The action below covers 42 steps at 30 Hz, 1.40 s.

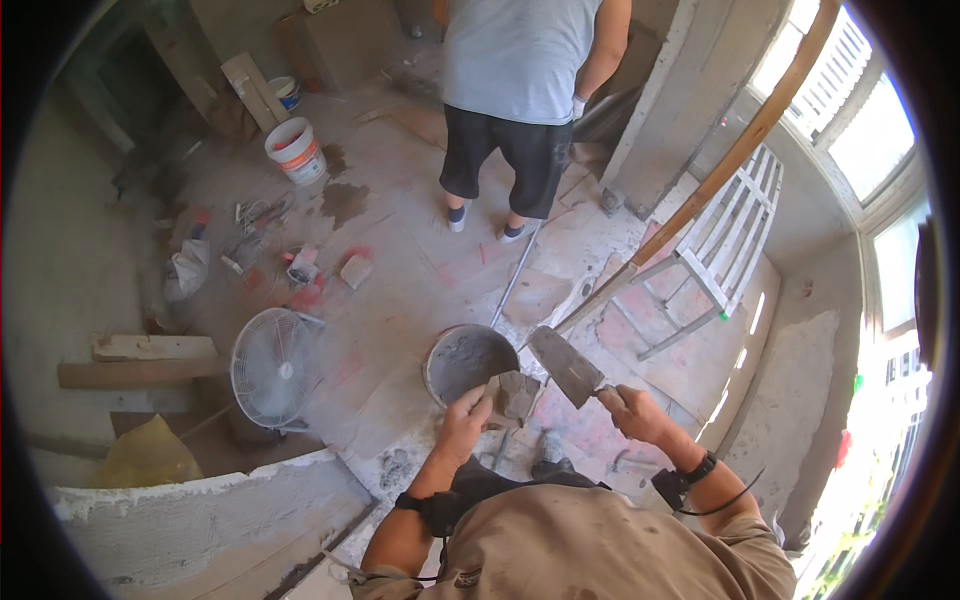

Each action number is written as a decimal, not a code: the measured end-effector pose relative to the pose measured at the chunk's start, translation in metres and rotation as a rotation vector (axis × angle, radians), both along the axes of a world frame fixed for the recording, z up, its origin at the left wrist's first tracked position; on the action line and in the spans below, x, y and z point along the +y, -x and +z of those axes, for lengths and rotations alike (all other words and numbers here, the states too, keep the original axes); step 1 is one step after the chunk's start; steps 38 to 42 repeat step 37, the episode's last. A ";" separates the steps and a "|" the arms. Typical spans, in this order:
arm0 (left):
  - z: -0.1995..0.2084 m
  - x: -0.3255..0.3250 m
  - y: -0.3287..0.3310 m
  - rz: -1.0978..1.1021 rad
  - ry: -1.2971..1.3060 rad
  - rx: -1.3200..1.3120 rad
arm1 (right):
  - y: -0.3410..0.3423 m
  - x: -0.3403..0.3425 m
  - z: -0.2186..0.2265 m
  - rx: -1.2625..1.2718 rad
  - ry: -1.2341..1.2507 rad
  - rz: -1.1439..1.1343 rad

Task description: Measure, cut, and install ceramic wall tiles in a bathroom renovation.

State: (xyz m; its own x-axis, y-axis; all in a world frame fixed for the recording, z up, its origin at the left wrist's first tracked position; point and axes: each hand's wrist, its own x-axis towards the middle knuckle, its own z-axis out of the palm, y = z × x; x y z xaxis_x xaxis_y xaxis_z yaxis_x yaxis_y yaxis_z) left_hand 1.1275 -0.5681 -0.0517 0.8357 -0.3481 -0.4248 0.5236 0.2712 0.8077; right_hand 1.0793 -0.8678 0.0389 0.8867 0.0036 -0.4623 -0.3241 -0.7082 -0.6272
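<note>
My left hand is closed on the edge of a flat, grey-brown slab, with what looks like wet mortar on it; whether it is a brick or a small board I cannot make out. In my right hand is the handle of a trowel, its broad blade smeared with mortar and pointing up and left. Slab and trowel are held apart, the trowel to the right. Just beyond my left hand stands a round bucket holding grey mortar.
Ahead stands another person, back turned. A long wooden pole slants up rightward beside a metal bench. A white fan and low wall are left. Farther off are a white bucket, cables and rubble.
</note>
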 end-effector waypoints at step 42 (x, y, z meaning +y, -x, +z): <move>-0.069 0.033 -0.123 0.200 0.146 0.007 | 0.018 0.002 -0.016 0.442 -0.251 0.022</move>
